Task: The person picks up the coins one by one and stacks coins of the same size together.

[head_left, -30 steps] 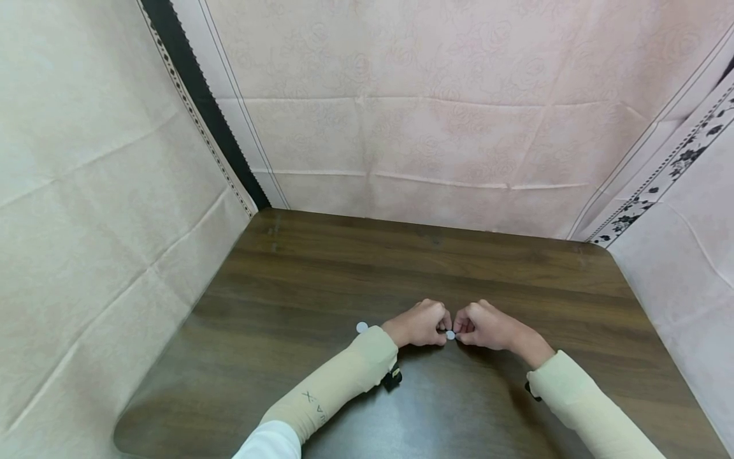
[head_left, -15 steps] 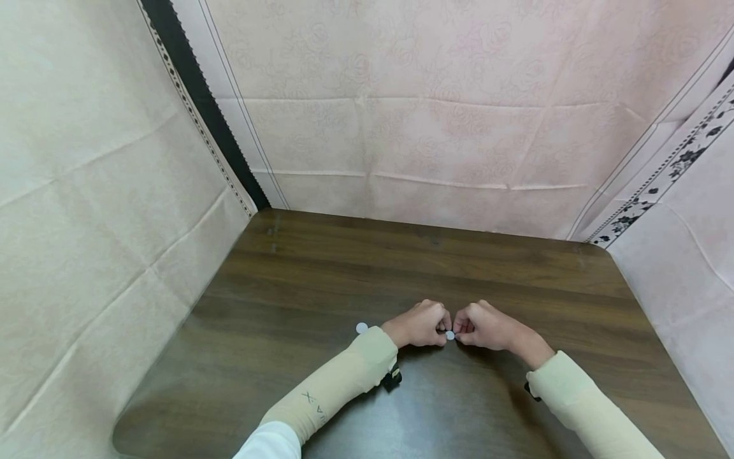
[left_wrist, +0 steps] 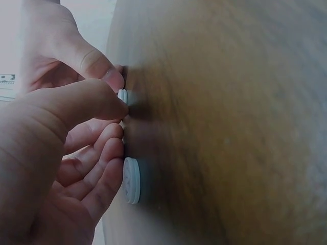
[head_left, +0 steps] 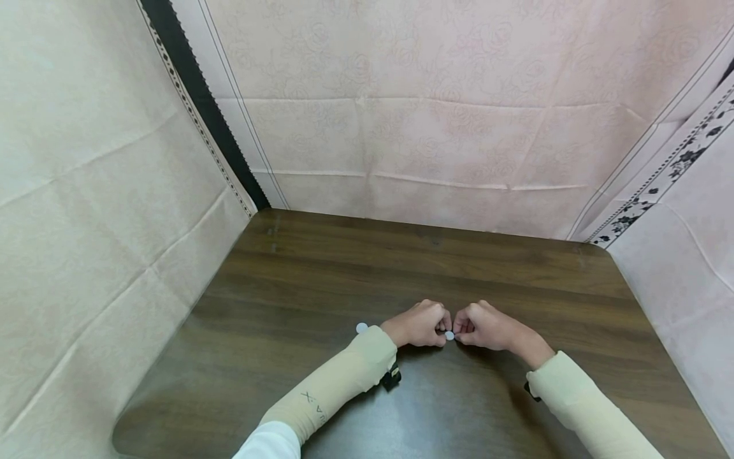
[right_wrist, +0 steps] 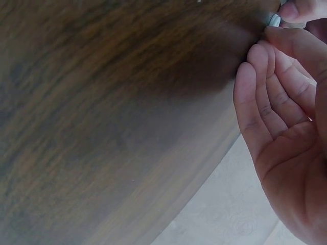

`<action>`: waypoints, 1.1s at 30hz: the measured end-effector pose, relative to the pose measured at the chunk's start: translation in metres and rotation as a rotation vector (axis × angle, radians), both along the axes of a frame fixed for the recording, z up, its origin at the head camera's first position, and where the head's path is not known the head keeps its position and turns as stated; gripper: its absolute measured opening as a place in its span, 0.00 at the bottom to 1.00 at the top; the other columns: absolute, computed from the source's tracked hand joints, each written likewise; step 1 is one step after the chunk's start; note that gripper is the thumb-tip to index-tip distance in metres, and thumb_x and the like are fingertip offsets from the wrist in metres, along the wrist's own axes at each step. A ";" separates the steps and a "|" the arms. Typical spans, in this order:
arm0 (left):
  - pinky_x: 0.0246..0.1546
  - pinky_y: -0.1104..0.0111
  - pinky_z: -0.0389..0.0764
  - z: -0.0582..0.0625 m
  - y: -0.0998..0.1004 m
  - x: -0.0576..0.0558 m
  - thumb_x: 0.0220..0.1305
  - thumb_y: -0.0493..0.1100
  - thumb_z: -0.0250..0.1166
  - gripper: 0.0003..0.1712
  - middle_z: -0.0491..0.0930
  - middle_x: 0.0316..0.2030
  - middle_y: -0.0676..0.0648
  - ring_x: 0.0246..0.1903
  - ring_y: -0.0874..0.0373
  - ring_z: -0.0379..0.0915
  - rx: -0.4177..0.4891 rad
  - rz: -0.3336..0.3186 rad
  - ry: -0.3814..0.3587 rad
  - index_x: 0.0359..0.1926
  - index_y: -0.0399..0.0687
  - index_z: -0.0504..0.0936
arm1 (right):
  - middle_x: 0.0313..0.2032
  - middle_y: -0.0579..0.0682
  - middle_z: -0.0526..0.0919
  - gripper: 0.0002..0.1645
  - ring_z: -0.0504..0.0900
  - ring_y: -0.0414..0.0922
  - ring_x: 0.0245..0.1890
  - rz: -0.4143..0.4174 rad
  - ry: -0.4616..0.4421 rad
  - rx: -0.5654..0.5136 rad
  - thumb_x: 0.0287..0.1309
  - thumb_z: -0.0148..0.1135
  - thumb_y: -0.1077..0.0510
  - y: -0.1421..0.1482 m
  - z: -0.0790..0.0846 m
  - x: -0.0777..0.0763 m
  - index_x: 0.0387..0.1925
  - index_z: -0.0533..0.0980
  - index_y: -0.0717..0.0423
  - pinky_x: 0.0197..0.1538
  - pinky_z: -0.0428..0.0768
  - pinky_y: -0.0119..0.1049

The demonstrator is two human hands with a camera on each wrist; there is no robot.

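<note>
A small white disc (head_left: pixel 450 336) lies on the wooden table between my two hands. My left hand (head_left: pixel 421 324) pinches it from the left side, thumb and fingertips at its edge. From the right, my right hand (head_left: pixel 487 326) holds the opposite edge with thumb and fingertips. The left wrist view shows the held disc (left_wrist: pixel 122 97) partly covered by the left thumb. Only a bit of the disc (right_wrist: pixel 275 21) appears in the right wrist view, at the top. A second, layered white disc (left_wrist: pixel 132 180) rests on the table beside the left hand's outer fingers.
The brown wooden table (head_left: pixel 321 268) has rounded corners. Pale patterned cloth (head_left: pixel 424 140) hangs behind it and on both sides. Beige sleeves cover both forearms, with a black wrist camera (head_left: pixel 392 377) strapped under the left one.
</note>
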State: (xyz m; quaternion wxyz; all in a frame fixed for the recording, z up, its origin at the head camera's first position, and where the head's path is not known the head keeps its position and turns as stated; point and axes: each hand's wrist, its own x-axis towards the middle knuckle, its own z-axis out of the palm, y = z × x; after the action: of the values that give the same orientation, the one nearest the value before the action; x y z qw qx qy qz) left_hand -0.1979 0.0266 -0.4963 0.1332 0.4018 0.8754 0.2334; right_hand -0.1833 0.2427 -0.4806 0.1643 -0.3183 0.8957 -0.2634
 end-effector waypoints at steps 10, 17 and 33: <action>0.38 0.83 0.75 -0.001 0.001 0.000 0.60 0.37 0.74 0.07 0.84 0.37 0.54 0.35 0.70 0.73 0.005 -0.015 0.021 0.40 0.48 0.88 | 0.27 0.40 0.84 0.07 0.79 0.31 0.28 0.006 0.002 -0.002 0.63 0.69 0.66 0.000 0.002 0.002 0.30 0.83 0.53 0.34 0.81 0.29; 0.38 0.83 0.75 -0.001 0.001 -0.001 0.59 0.37 0.74 0.08 0.85 0.37 0.54 0.35 0.70 0.75 0.009 -0.016 0.019 0.41 0.47 0.88 | 0.27 0.39 0.84 0.07 0.79 0.31 0.28 0.021 0.016 -0.001 0.63 0.69 0.66 0.000 0.003 0.002 0.30 0.83 0.53 0.34 0.81 0.29; 0.37 0.83 0.76 0.001 0.001 0.000 0.59 0.36 0.74 0.07 0.86 0.35 0.55 0.35 0.71 0.76 0.011 -0.001 0.002 0.40 0.47 0.88 | 0.27 0.39 0.84 0.08 0.78 0.31 0.27 0.015 0.001 -0.008 0.64 0.69 0.65 0.000 0.001 0.000 0.31 0.83 0.51 0.32 0.81 0.29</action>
State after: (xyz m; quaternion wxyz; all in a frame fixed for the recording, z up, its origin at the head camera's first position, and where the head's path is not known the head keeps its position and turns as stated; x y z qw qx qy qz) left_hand -0.1977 0.0274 -0.4950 0.1303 0.4033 0.8740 0.2378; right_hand -0.1831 0.2428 -0.4795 0.1646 -0.3258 0.8923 -0.2658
